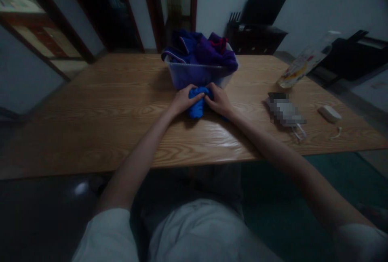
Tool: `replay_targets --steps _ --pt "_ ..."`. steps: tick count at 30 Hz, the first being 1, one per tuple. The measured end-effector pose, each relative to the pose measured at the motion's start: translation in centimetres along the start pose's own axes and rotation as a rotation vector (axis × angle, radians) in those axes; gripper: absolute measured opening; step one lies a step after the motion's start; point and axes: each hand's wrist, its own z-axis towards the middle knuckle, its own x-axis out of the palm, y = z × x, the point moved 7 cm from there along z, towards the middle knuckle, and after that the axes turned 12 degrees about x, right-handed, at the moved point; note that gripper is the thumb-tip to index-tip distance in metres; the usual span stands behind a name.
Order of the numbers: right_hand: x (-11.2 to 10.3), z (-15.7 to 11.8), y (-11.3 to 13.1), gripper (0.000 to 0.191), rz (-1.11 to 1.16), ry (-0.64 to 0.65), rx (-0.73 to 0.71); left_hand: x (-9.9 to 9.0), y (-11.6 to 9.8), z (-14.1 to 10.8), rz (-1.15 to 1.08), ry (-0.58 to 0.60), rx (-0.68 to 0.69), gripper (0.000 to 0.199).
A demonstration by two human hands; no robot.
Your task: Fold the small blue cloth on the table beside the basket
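Observation:
A bright blue cloth (196,107), bunched up, is held between both hands just above the wooden table (121,116). My left hand (183,99) grips its left side, with the thumb lying across the front. On the right side my right hand (218,99) has its fingers closed round the same cloth. Right behind the hands stands a translucent plastic bin (197,75), heaped with dark blue and purple clothes (206,50) that hang over its rim. A small red piece (218,44) shows on top of the heap.
To the right on the table are a tilted-looking clear bottle (306,64), a blurred-out packet (285,110) with a white strap, and a small white case (330,114) beside a short cord (336,133). The table's front edge runs below my forearms.

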Motion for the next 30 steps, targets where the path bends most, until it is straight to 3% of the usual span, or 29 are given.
replay_targets --steps 4,10,18,30 --pt "-0.1 -0.4 1.2 0.048 -0.036 0.040 -0.050 0.0 0.7 0.2 0.015 -0.009 -0.019 0.035" --pt "0.0 -0.8 2.8 0.059 -0.131 0.103 -0.137 0.1 1.7 0.5 0.034 -0.028 -0.045 0.033" --pt "0.3 -0.4 2.4 0.035 -0.161 0.078 -0.110 0.0 0.4 0.3 0.059 0.011 0.002 0.039" --pt "0.2 -0.6 2.3 0.033 -0.142 0.075 -0.103 0.0 0.0 0.1 0.083 0.034 -0.010 0.038"
